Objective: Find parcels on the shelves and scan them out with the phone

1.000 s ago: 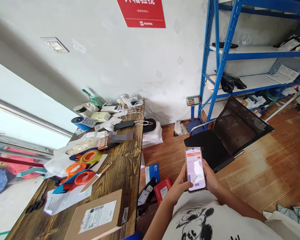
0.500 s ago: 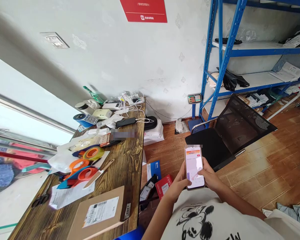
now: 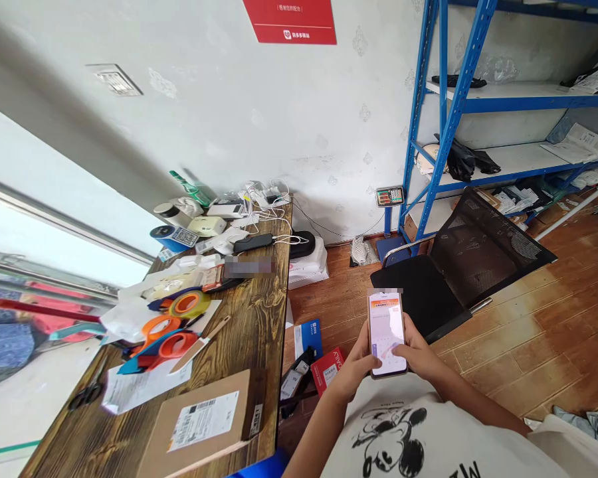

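A smartphone [image 3: 385, 325] with a lit screen is held upright in front of my body by both hands. My left hand [image 3: 357, 364] grips its left edge, the thumb lying over the lower left of the screen. On the other edge, my right hand [image 3: 414, 352] holds the phone with its thumb on the screen's lower right. The fingers behind the phone are hidden. To the left, a cardboard box [image 3: 199, 421] with a white shipping label lies on the wooden table [image 3: 259, 325], apart from both hands.
Tape dispensers [image 3: 172, 348], scissors [image 3: 87, 393], a knife [image 3: 202, 345] and tangled white cables [image 3: 259, 216] crowd the table. A black mesh chair [image 3: 418, 292] stands just beyond the phone, before a blue shelf rack [image 3: 453, 119]. Parcels [image 3: 327, 368] lie on the floor beside the table.
The view has shifted slightly, so the table and shelves sit a little further right. Both hands still hold the phone, and my right thumb has moved slightly lower on the screen.
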Tool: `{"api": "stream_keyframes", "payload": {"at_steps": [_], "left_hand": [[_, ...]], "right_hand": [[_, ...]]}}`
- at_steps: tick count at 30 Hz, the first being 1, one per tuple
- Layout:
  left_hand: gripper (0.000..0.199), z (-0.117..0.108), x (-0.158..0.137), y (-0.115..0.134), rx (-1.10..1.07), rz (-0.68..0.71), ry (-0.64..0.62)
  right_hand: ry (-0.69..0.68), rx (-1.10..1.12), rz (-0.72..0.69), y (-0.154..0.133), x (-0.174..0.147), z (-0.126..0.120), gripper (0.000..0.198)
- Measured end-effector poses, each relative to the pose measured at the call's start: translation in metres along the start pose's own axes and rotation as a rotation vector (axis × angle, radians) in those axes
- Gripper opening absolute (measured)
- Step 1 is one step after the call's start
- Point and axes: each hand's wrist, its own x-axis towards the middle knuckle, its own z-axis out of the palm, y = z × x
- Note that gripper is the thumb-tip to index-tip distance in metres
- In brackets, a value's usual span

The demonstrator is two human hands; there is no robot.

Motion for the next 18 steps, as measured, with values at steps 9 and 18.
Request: {"api": "stream_keyframes", "payload": {"at_steps": [9,18], "left_hand": [[0.052,0.029,0.024,0.029,0.059,0.168,0.398],[0.042,0.033,0.034,0.031,0.1,0.19,0.519]], "right_hand": [[0.027,0.024,0.087,0.012,0.005,0.004,0.054],[0.079,0.01,0.049,0.026,0.012,-0.002,0.07]]}}
